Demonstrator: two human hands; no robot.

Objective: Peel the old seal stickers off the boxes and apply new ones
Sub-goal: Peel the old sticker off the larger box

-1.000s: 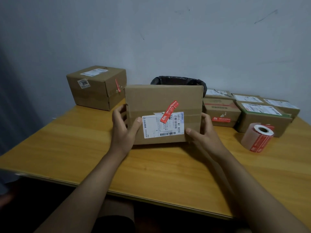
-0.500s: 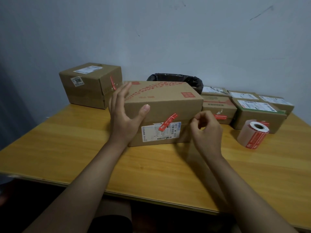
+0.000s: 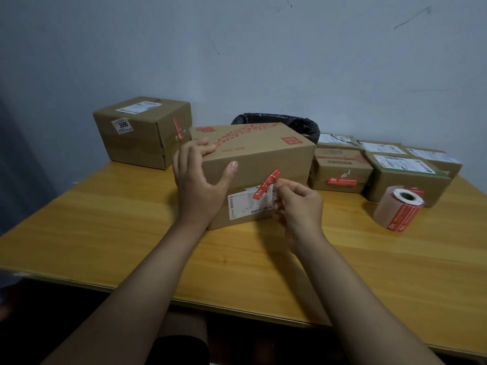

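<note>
A brown cardboard box (image 3: pixel 266 154) with red print on top lies flat on the wooden table (image 3: pixel 131 233). On its front face a red seal sticker (image 3: pixel 264 185) runs slantwise over a white shipping label (image 3: pixel 245 204). My left hand (image 3: pixel 200 185) grips the box's left end, fingers over the top edge and thumb on the front. My right hand (image 3: pixel 297 204) is at the front face, its curled fingertips at the sticker's upper right end. Whether they pinch the sticker is hard to tell. A roll of red and white seal stickers (image 3: pixel 399 206) stands on the right.
A tall cube box (image 3: pixel 142 130) with a red seal sits at the back left. Several smaller boxes (image 3: pixel 342 167) with white labels line the back right. A black-lined bin (image 3: pixel 297 122) shows behind the middle box. The table's front edge is close to my body.
The box went from upright on its edge to lying flat. My right hand left the box's right side and moved to the red sticker. My left hand shifted onto the top left edge.
</note>
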